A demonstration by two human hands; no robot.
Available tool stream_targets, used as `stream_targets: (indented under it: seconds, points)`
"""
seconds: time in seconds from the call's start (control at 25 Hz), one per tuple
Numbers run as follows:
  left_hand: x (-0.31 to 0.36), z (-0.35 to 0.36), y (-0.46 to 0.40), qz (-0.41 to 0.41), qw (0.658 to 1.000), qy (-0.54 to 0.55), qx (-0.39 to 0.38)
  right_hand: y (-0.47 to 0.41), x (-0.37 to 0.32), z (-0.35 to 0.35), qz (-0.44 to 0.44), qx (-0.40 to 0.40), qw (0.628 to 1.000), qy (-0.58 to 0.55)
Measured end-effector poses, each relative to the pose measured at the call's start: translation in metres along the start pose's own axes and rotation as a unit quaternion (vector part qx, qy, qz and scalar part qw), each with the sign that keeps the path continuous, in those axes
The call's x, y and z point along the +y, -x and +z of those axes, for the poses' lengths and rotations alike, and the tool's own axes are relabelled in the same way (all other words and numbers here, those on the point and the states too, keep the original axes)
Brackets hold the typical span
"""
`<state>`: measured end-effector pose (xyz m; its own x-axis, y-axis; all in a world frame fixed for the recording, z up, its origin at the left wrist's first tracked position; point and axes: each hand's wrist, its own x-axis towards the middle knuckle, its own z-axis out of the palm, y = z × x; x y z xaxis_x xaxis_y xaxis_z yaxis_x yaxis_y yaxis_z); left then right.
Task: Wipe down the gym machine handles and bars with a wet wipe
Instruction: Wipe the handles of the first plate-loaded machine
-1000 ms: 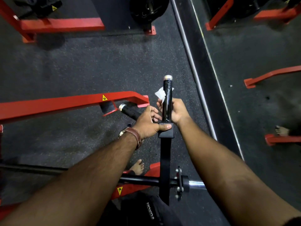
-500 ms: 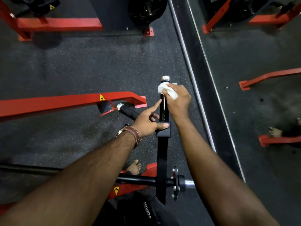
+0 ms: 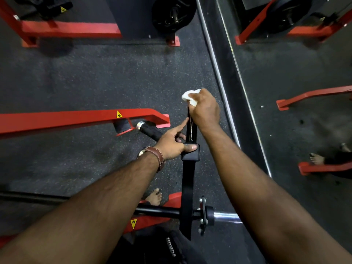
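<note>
While the right hand closes round the top of the upright black handle with the white wet wipe bunched between its fingers and the grip, the wipe covers the handle's end cap, so the cloth seems placed to clean the tip and the upper grip in one hold. Toward 7 o'clock of it, the left hand steadies the handle near its base: its thumb presses across the black bracket, its forefinger points up along the grip, and the other fingers curl at the handle's left side. That bracing probably keeps the lever from swinging as the wipe rubs.

A second black handle pokes out at 9 o'clock of the left hand, partly hidden behind it; I judge it not yet wiped. Beyond it, toward 10 o'clock, lies a red frame arm. At 6 o'clock the black lever arm runs down to a crossbar and a chrome sleeve. A bare foot stands on the floor mat. A mirror fills the 2 o'clock side. Nothing blocks the handle itself except the bracing hand low down.
</note>
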<state>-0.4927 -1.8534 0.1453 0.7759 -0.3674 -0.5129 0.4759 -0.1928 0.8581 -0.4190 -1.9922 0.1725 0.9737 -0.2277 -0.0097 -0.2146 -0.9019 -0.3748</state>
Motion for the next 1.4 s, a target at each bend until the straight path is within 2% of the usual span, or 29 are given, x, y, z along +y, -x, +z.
stream_targets:
  seconds: [0.08, 0.2, 0.28, 0.4, 0.48, 0.6, 0.76, 0.8, 1.0, 1.08, 1.16, 1.2, 1.24, 1.28, 1.32, 1.36, 1.4]
  points:
    - [0.002, 0.000, 0.000, -0.009, 1.000, -0.015, 0.003, 0.020, 0.002, -0.002, -0.037, 0.000, 0.999, 0.004]
    - [0.004, 0.002, 0.001, 0.002, 1.000, -0.029, 0.005, 0.065, 0.008, 0.000, -0.023, 0.055, 0.993, -0.100]
    - [0.004, 0.002, 0.001, 0.004, 1.000, -0.016, 0.003, 0.054, 0.004, 0.005, 0.029, 0.099, 0.985, -0.137]
    - [0.003, 0.001, 0.000, 0.001, 1.000, -0.011, -0.002, 0.004, 0.003, 0.012, 0.183, 0.087, 0.949, -0.240]
    - [0.002, 0.001, 0.000, -0.003, 1.000, -0.011, -0.003, -0.004, 0.000, 0.016, 0.263, 0.057, 0.883, -0.385]
    - [0.002, 0.001, 0.003, 0.007, 1.000, -0.017, -0.007, 0.019, 0.007, 0.010, 0.336, -0.054, 0.733, -0.589]
    - [0.001, -0.001, 0.000, 0.012, 0.999, -0.035, -0.009, -0.002, 0.025, 0.017, 0.383, -0.176, 0.586, -0.692]
    - [-0.001, -0.001, -0.002, 0.012, 0.999, -0.035, -0.008, -0.012, 0.027, 0.021, 0.381, -0.194, 0.559, -0.710]
    - [0.000, -0.002, 0.000, 0.017, 0.999, -0.036, -0.012, 0.016, 0.033, 0.034, 0.383, -0.240, 0.481, -0.752]
    - [0.001, -0.003, 0.001, 0.027, 0.998, -0.056, -0.014, 0.017, 0.036, 0.037, 0.387, -0.248, 0.502, -0.733]
    - [-0.001, -0.004, 0.000, 0.027, 0.997, -0.067, -0.012, -0.008, 0.032, 0.034, 0.388, -0.194, 0.523, -0.734]
    - [-0.002, -0.005, 0.000, 0.022, 0.997, -0.069, -0.010, -0.024, 0.029, 0.030, 0.373, -0.164, 0.560, -0.721]
    - [-0.001, -0.005, 0.000, 0.019, 0.997, -0.070, -0.011, -0.040, 0.026, 0.023, 0.337, -0.147, 0.631, -0.683]
    - [-0.001, -0.005, 0.001, 0.017, 0.997, -0.068, -0.013, -0.052, 0.023, 0.014, 0.280, -0.133, 0.739, -0.598]
    - [-0.001, -0.005, 0.001, 0.016, 0.998, -0.066, -0.015, -0.059, 0.020, 0.005, 0.188, -0.127, 0.854, -0.469]
    - [0.000, -0.005, 0.001, 0.016, 0.998, -0.062, -0.016, -0.060, 0.019, -0.003, 0.084, -0.125, 0.940, -0.308]
    - [-0.001, -0.005, 0.001, 0.017, 0.998, -0.058, -0.015, -0.058, 0.017, -0.009, -0.005, -0.128, 0.979, -0.160]
